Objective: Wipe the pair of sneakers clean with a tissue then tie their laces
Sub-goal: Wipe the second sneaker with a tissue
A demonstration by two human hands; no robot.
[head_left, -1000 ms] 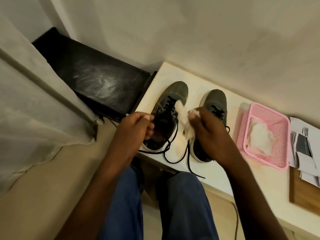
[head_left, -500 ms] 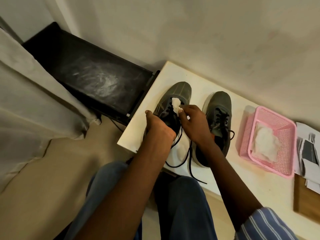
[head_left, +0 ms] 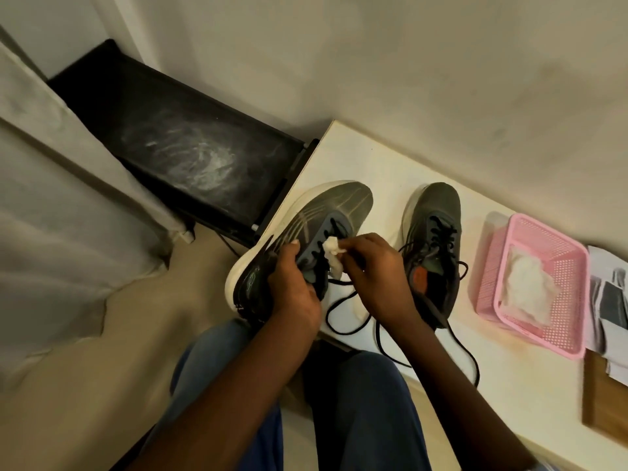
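On the bench (head_left: 343,158), left hand (head_left: 294,294) grips the left sneaker (head_left: 306,232); right hand (head_left: 377,270) pinches tissue (head_left: 331,253), apparently wiping; both laces untied.

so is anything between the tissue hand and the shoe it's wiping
Nothing visible does. The right hand pinches the tissue right at the laces of the left sneaker, which the left hand holds tilted. The other sneaker and the pink basket sit off to the right.

Both hands (head_left: 339,277) curled, gripping
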